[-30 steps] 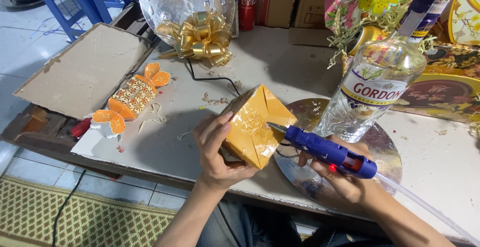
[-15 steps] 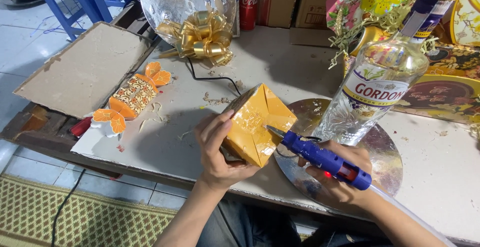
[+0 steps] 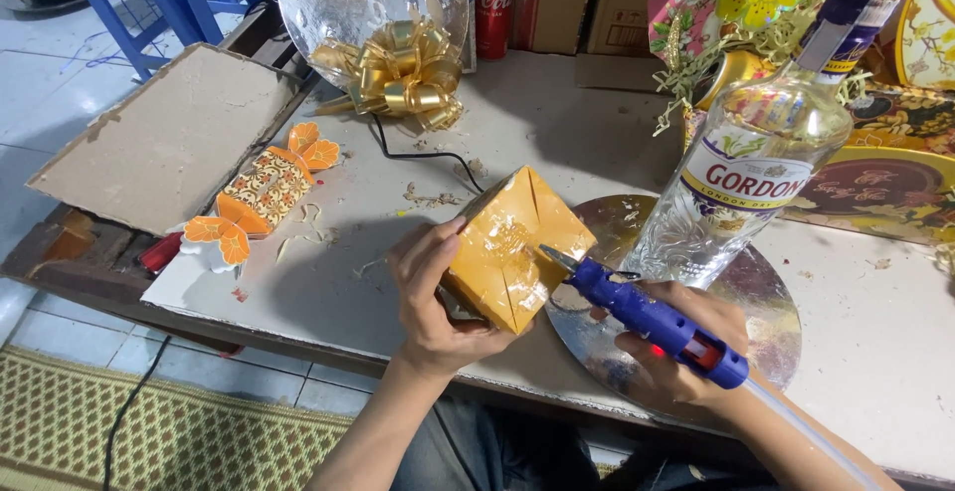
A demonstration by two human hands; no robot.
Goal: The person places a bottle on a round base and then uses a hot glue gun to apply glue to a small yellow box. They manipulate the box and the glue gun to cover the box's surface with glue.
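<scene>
My left hand (image 3: 430,292) grips a shiny orange-gold wrapped box (image 3: 509,242), tilted on its edge over the table's front. A blue glue gun (image 3: 647,314) sits in my right hand (image 3: 676,357), its metal tip touching the box's right side. A clear stick trails from the gun's back toward the lower right. Both hands hover over the near edge of a round silver board (image 3: 771,302), where a clear glass bottle (image 3: 756,168) with a blue cap stands upright just behind the gun.
A gold ribbon bow (image 3: 398,71) lies against a round silver board at the back. An orange candy-shaped paper box (image 3: 261,193) lies at the left beside a cardboard sheet (image 3: 164,133). A red can (image 3: 493,3), cartons and decorated gift boxes (image 3: 875,153) crowd the back and right. A black cable (image 3: 423,158) crosses the white table (image 3: 875,352).
The glue gun has slid slightly down and right along the box's side, tip still against it. My left hand keeps holding the box in the same place.
</scene>
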